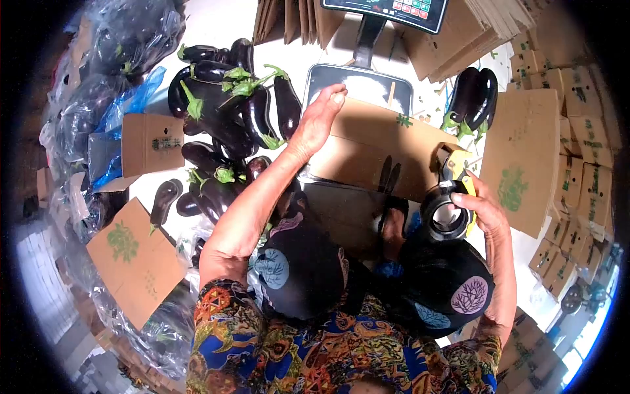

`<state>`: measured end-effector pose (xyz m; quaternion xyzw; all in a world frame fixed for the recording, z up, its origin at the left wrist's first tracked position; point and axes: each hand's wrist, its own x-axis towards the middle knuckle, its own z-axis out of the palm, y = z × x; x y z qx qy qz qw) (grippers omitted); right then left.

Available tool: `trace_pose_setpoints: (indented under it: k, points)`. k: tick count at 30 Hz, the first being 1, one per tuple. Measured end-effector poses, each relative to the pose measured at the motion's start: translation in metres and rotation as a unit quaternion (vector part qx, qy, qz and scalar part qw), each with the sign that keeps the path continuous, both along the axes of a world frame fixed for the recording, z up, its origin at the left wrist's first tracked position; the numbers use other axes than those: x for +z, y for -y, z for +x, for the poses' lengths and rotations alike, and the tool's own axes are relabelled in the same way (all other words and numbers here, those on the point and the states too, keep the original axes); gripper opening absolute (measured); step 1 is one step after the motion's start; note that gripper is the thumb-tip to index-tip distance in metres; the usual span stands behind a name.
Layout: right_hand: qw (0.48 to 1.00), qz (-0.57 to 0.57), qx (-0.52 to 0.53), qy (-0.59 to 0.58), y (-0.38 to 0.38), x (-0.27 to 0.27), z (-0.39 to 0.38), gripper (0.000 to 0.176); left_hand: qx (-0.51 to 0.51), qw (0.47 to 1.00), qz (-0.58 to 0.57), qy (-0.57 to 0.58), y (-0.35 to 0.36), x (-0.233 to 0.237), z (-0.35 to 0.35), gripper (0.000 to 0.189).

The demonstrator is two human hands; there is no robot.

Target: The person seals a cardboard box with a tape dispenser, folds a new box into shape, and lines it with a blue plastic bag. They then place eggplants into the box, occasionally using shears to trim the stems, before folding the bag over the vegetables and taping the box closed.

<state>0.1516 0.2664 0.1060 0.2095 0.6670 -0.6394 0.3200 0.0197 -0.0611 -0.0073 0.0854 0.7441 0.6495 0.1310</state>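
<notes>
A closed cardboard box (pixel 387 138) lies in front of me on the platform of a scale. My left hand (pixel 318 117) grips the box's left end, with its fingers close together near the upper left corner. My right hand (pixel 484 205) is wrapped round a yellow and black tape dispenser (pixel 449 190). The dispenser is at the right end of the box, and its front part meets the cardboard there. The underside of the box is hidden.
A pile of eggplants (pixel 223 125) lies to the left, and a few more eggplants (pixel 471 98) to the right. Behind the box stands the weighing scale (pixel 315 82) with its keypad (pixel 413 9). Flat cardboard (pixel 518 157), stacked cartons (pixel 581 177) and plastic bags (pixel 125 39) surround the area.
</notes>
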Motion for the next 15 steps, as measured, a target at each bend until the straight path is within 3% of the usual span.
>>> trace_pose_setpoints:
  k: [1, 3, 5, 7, 9, 10, 13, 14, 15]
  points:
    - [0.999, 0.029, 0.015, -0.033, 0.001, 0.005, -0.001, 0.053, 0.008, 1.0, -0.004, -0.014, -0.004, 0.001, 0.0, 0.048]
    - [0.99, 0.091, 0.043, -0.099, 0.01, 0.023, -0.004, 0.055, 0.044, 0.985, -0.142, -0.087, -0.007, 0.019, 0.002, 0.048]
    - [0.982, 0.12, 0.036, -0.144, 0.027, 0.043, -0.01, 0.058, 0.089, 0.956, -0.165, -0.226, -0.01, 0.035, 0.003, 0.041]
    - [0.948, 0.236, 0.08, -0.198, 0.037, 0.052, -0.016, 0.058, 0.096, 0.93, -0.151, -0.321, -0.016, 0.048, 0.009, 0.039]
    - [0.926, 0.267, 0.085, -0.254, 0.049, 0.054, -0.022, 0.059, 0.009, 0.989, -0.021, -0.144, -0.026, 0.076, 0.026, 0.042]
    - [0.915, 0.293, 0.104, -0.257, 0.056, 0.057, -0.027, 0.058, -0.051, 0.995, 0.046, -0.079, -0.028, 0.087, 0.027, 0.043]
    - [0.88, 0.342, 0.152, -0.292, 0.074, 0.062, -0.039, 0.056, -0.166, 0.943, 0.211, 0.195, -0.032, 0.104, 0.028, 0.044]
    - [0.864, 0.358, 0.17, -0.309, 0.078, 0.062, -0.041, 0.056, -0.177, 0.963, 0.149, 0.14, -0.03, 0.117, 0.029, 0.038]
    - [0.848, 0.374, 0.189, -0.325, 0.081, 0.062, -0.044, 0.056, -0.166, 0.956, 0.177, 0.167, -0.03, 0.112, 0.028, 0.036]
